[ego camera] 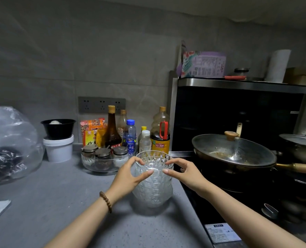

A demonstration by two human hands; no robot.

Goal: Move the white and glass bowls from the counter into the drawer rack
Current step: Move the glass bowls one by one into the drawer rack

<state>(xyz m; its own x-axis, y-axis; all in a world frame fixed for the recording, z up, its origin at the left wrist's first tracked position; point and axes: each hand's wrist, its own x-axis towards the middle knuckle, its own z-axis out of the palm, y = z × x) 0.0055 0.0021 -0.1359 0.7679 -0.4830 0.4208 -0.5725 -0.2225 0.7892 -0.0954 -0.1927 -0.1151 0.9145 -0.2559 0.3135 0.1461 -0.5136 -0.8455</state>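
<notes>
Here left hand point(129, 176) and right hand point(184, 174) pinch the rim of the top glass bowl point(153, 161)

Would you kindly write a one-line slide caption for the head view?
Left hand and right hand grip the top of a glass bowl stack on the counter.

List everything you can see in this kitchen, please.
glass bowls: one stack, clear, on the counter
spice jars: three, clear with dark lids, behind the bowls
bottles: about six, mixed colours, behind the jars
tub: one, white, left of the jars
black bowl: one, on the tub
wok: one, lidded, at right
bag: one, clear, far left
left hand: holds the top bowl's rim
right hand: pinches the opposite rim
</notes>
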